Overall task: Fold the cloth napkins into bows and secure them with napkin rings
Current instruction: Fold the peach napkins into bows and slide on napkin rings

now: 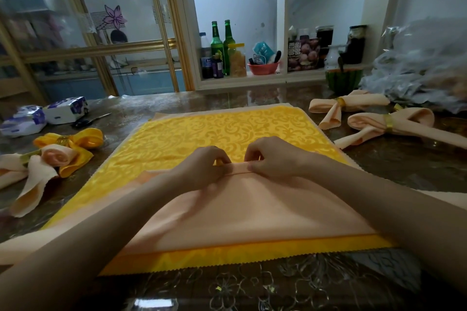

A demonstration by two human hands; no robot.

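At six o'clock, nearest the person, a yellow strip with a pinked, zigzag edge peeks out from under the peach napkin (240,212), a smooth matte cloth lying flat on the glossy dark table (394,169). At the middle, the left hand (202,163) and right hand (271,156) sit almost touching, fingers curled and pinching a narrow fold along that napkin's far edge; I'd say this one is only at its first pleats, with no ring on it yet. Beyond the hands, toward twelve, the yellow damask napkin (214,129) spreads out shiny, with a woven scroll pattern. At nine o'clock lie a yellow bow (75,142) and a peach bow (32,171), loops soft and rolled. At two o'clock, two more peach bows (353,106) are done, each cinched by a gold ring (388,122). So about four look finished, and at least this one remains. Farther, at ten, lie tissue packs (65,108); at one, crinkled plastic bags (424,63).
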